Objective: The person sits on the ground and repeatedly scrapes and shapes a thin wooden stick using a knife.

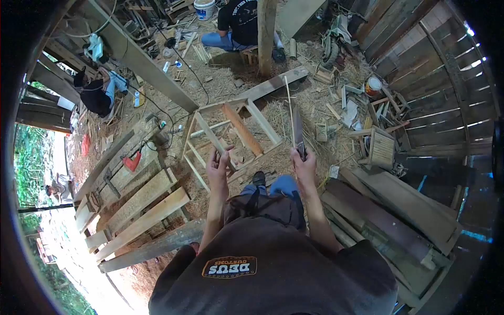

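My right hand (pixel 305 167) is closed round the dark handle of a broad-bladed knife (pixel 298 126), its blade pointing away from me. A thin pale wood strip (pixel 288 100) runs beside the blade down to the same fingers. My left hand (pixel 217 169) is raised with thumb and fingers apart, overlapping the near end of a side rail in this view. That rail belongs to a wooden frame (pixel 264 122) standing on the floor before me. Across the frame lies a reddish-brown board (pixel 240 127).
Wood shavings and offcuts litter the floor. A plank (pixel 278 83) lies beyond the frame, near an upright post (pixel 266 42). Boards (pixel 142 210) rest on my left, with more planks (pixel 388 220) stacked right. One person (pixel 239 26) sits ahead; another person (pixel 98 95) is at left.
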A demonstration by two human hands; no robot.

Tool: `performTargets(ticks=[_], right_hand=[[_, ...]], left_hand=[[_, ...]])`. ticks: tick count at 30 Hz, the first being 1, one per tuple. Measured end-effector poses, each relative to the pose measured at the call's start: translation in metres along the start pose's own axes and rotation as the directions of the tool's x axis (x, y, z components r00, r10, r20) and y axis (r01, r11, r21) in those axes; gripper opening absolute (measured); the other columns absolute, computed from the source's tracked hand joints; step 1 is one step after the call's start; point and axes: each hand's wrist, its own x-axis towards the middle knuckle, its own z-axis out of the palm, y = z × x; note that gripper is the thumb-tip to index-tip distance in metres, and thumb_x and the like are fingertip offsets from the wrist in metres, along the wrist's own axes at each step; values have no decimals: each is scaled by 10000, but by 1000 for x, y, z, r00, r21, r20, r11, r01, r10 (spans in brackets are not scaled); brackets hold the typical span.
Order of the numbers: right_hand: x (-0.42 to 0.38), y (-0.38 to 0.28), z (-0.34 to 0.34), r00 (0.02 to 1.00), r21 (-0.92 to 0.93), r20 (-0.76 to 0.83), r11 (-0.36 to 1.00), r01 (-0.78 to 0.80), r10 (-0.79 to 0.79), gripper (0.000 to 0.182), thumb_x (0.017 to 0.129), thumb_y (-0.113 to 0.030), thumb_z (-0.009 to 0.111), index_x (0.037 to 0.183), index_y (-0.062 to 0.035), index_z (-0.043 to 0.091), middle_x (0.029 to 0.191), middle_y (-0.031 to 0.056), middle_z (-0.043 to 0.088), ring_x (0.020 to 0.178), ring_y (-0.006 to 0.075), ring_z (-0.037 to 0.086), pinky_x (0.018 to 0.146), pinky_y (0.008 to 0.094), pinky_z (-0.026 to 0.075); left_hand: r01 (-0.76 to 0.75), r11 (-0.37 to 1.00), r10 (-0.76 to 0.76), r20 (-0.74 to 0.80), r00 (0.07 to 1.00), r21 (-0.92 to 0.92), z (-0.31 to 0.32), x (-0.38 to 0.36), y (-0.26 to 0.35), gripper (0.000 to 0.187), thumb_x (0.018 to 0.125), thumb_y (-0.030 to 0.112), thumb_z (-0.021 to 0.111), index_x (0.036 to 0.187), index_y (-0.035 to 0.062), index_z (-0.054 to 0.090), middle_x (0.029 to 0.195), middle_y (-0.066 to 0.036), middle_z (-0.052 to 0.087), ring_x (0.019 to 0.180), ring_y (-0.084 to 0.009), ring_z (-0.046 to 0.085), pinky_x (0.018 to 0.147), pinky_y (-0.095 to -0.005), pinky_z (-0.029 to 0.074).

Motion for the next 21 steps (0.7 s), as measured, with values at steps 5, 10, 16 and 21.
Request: performTargets(ticks=[5, 10, 16, 21], right_hand=[[100, -12, -8, 996, -31, 72, 998, 59, -57, 174, 921, -185, 696, 846, -82, 577, 649, -89, 471, 523, 7, 406, 458, 200, 310], [208, -17, -27, 956, -40, 289, 997, 68, -54, 176, 933, -159, 678, 820, -76, 572, 659, -91, 470, 543, 11, 400, 479, 203, 301], [342, -51, -39, 810, -207, 569, 927, 312, -146, 203, 924, -185, 692, 819, -60, 572, 661, -75, 446, 594, 33, 386, 527, 241, 322], [405, -68, -19, 730, -204, 681, 942, 266, -59, 161, 924, -160, 688, 887, -39, 588, 710, -62, 473, 630, 40, 420, 545, 239, 347]], left_hand=[[-157, 987, 159, -60, 986, 27, 79, 81, -2, 356, 976, 162, 620, 1288, 14, 531, 1139, -56, 670, 852, -68, 604, 707, -221, 496], [-101, 992, 113, -172, 979, 79, 125, 138, -35, 348, 963, 124, 638, 1282, 16, 550, 1054, -27, 689, 762, -36, 567, 644, -209, 453], [-246, 969, 214, -497, 841, 2, 193, 191, -62, 416, 932, 105, 673, 1305, -20, 537, 975, -40, 702, 615, -29, 534, 530, -184, 416], [-284, 959, 231, -646, 728, 24, 218, 203, -58, 450, 933, 45, 634, 1352, -27, 484, 1056, -85, 689, 733, -41, 585, 572, -194, 469]])
